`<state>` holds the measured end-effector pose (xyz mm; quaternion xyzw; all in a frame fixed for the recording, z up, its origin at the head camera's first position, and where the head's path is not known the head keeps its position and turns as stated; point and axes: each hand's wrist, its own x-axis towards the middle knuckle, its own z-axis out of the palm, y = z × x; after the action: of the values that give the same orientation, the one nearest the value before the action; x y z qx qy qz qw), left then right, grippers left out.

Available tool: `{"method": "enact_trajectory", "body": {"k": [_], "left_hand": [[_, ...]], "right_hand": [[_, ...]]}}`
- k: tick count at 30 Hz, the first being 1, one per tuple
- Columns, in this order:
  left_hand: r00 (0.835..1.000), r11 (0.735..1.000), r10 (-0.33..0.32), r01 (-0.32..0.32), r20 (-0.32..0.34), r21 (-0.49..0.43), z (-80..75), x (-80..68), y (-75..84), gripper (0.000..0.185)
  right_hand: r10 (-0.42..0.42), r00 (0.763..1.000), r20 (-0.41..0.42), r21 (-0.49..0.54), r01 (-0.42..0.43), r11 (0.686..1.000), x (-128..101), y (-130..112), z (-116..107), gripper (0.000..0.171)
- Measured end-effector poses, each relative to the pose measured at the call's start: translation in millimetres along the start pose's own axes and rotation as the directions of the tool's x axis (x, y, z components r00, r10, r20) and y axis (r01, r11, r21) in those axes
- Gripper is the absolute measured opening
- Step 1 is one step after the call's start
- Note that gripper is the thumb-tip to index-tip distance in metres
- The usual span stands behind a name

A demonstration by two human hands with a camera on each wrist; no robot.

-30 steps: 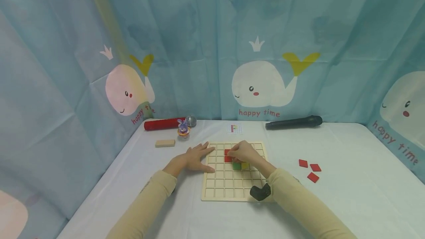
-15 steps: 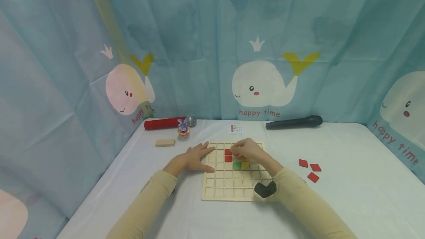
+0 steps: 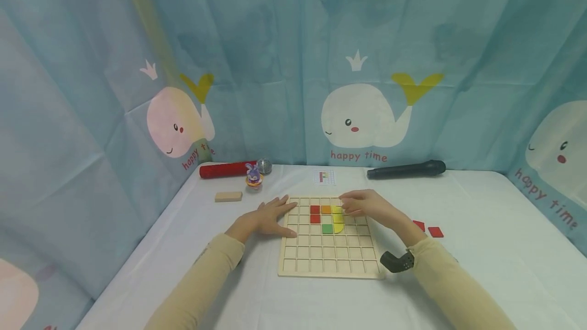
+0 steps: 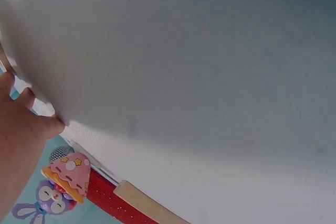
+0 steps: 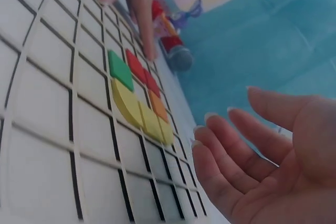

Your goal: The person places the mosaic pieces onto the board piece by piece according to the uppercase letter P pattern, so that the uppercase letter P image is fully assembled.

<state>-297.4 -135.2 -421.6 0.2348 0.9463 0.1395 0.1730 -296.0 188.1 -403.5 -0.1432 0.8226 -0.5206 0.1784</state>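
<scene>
A wooden grid board (image 3: 321,264) lies on the white table. In its upper cells sit two red tiles (image 3: 315,214), an orange tile (image 3: 326,209), a green tile (image 3: 327,228) and yellow tiles (image 3: 338,219). My left hand (image 3: 270,216) lies flat, fingers spread, on the table and the board's left edge. My right hand (image 3: 355,207) hovers over the board's upper right, fingertips just beside the top yellow tile. In the right wrist view that hand (image 5: 252,150) has relaxed, empty fingers, and the green tile (image 5: 120,70) and yellow tiles (image 5: 139,114) show.
Loose red tiles (image 3: 434,231) lie right of the board. Along the curtain at the back lie a red microphone (image 3: 228,170), a small toy (image 3: 254,175), a pattern card (image 3: 324,177) and a black microphone (image 3: 405,169). A wooden block (image 3: 228,196) lies at the left.
My right hand moved right, off the red tiles, to the board's upper right. An orange tile and more yellow tiles now show. The left hand stayed put.
</scene>
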Motion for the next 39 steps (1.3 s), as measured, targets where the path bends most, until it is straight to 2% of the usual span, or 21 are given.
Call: {"method": "enact_trajectory", "body": {"k": [5, 12, 19, 24, 30, 35, 39], "left_hand": [[1.0, 1.0, -0.023, 0.023, 0.011, 0.007, 0.7, 1.2, -1.1, 0.093], [0.999, 0.999, -0.031, 0.031, 0.016, 0.008, 0.5, 1.9, -0.7, 0.093], [0.999, 1.0, -0.031, 0.031, 0.012, 0.002, -2.1, 0.5, 2.3, 0.093], [0.999, 1.0, -0.03, 0.031, 0.016, -0.008, -3.0, -0.8, 3.0, 0.093], [0.999, 1.0, -0.029, 0.029, 0.016, -0.006, -2.2, -0.4, 1.8, 0.092], [0.999, 0.999, -0.036, 0.036, 0.02, -0.002, -1.1, 1.3, 1.9, 0.093], [0.999, 0.999, -0.037, 0.037, 0.02, 0.002, -0.6, 1.3, 1.5, 0.093]], "right_hand": [[0.03, 0.998, -0.049, 0.019, -0.029, 0.999, -11, 7, -17, 0.049], [0.028, 0.997, -0.066, 0.031, -0.026, 0.999, -25, 17, -37, 0.05], [0.057, 0.995, -0.083, -0.03, -0.059, 0.998, -41, 28, -57, 0.054], [0.115, 0.986, -0.124, -0.099, -0.128, 0.987, -53, 35, -68, 0.058], [0.056, 0.988, -0.146, -0.091, -0.069, 0.993, -63, 46, -80, 0.056], [0.079, 0.979, -0.19, -0.183, -0.114, 0.976, -72, 53, -92, 0.058], [0.075, 0.979, -0.19, -0.166, -0.107, 0.98, -79, 58, -99, 0.059]]}}
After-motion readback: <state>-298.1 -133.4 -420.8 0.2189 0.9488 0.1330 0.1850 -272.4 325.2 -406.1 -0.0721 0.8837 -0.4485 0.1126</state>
